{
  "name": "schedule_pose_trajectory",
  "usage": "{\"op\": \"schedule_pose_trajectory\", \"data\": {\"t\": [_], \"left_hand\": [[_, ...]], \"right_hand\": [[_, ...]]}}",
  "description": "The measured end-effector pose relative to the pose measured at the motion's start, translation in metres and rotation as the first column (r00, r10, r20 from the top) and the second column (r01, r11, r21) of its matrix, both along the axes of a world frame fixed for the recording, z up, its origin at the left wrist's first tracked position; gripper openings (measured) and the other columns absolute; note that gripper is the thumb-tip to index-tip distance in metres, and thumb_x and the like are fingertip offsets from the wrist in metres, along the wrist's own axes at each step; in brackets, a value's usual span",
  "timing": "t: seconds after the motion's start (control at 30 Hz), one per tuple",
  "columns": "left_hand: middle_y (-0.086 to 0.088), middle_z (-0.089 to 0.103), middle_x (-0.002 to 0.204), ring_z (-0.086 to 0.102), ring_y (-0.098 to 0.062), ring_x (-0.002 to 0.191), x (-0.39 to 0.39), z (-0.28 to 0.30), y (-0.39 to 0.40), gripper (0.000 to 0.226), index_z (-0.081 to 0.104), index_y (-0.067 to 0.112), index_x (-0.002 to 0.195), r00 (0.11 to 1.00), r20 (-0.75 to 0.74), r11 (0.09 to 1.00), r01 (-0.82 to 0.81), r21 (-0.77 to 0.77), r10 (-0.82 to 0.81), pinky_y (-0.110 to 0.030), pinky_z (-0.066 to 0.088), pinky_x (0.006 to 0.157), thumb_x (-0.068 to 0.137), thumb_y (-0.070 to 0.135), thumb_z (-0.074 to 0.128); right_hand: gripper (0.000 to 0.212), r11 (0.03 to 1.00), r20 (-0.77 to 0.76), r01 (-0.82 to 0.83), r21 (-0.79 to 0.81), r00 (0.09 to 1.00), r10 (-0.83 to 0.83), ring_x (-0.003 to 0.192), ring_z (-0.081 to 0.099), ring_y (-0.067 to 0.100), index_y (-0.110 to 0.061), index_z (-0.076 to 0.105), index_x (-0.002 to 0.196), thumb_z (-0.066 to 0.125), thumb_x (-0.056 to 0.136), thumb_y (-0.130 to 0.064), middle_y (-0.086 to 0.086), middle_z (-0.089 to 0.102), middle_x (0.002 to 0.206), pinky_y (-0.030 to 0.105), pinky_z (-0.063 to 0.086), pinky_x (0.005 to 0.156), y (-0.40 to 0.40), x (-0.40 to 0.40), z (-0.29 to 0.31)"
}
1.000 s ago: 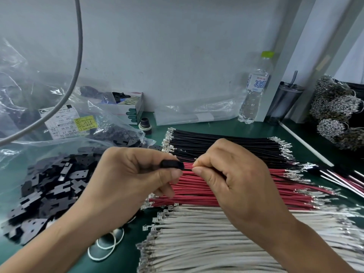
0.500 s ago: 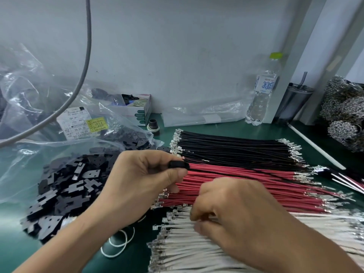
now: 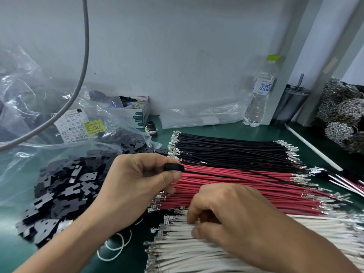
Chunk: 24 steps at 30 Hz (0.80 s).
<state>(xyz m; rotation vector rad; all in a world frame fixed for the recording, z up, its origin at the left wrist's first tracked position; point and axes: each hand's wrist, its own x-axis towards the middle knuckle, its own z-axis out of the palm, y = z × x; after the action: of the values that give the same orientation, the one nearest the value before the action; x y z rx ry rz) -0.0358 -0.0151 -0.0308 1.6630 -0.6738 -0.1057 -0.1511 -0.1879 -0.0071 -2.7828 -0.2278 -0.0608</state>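
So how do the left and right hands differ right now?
The left hand sits at the left end of the red wires; the right hand is nearer, on the white wires. The left hand pinches a small black connector housing between thumb and forefinger; the right hand curls its fingers into the wire ends, and whether it pinches one is hidden. Both show their backs to the camera.

Curled fingers [image 3: 194,210] of the right hand [image 3: 236,219] hide what they touch, perhaps white wires [image 3: 197,251].
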Motion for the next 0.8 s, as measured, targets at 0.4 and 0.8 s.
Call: {"op": "schedule_pose_trajectory", "data": {"t": [0.4, 0.8], "left_hand": [[-0.005, 0.08, 0.068, 0.07, -0.008, 0.054, 0.003, 0.0, 0.003, 0.019, 0.084, 0.031, 0.09, 0.999, -0.034, 1.0, 0.012, -0.012, -0.012, -0.016, 0.052, 0.05, 0.072, 0.025, 0.083], [-0.01, 0.081, 0.073, 0.079, -0.022, 0.065, 0.004, 0.001, 0.005, 0.023, 0.085, 0.026, 0.088, 0.99, -0.126, 0.995, 0.059, -0.076, -0.068, -0.018, 0.058, 0.054, 0.066, 0.029, 0.085]], "right_hand": [[0.001, 0.98, 0.075, 0.116, 0.164, 0.989, -0.13, 0.08, 0.058, -0.004, -0.04, 0.059, 0.092, 0.058, 0.092, -0.041, -0.028, 0.062, 0.089, 0.016, 0.036, 0.063, -0.013, 0.003, 0.0], [0.013, 0.947, 0.404, 0.197, 0.255, 0.868, -0.289, 0.083, 0.06, 0.007, -0.035, 0.063, 0.077, 0.062, 0.089, -0.037, -0.017, 0.061, 0.085, 0.024, 0.046, 0.064, -0.02, 0.007, -0.003]]}}
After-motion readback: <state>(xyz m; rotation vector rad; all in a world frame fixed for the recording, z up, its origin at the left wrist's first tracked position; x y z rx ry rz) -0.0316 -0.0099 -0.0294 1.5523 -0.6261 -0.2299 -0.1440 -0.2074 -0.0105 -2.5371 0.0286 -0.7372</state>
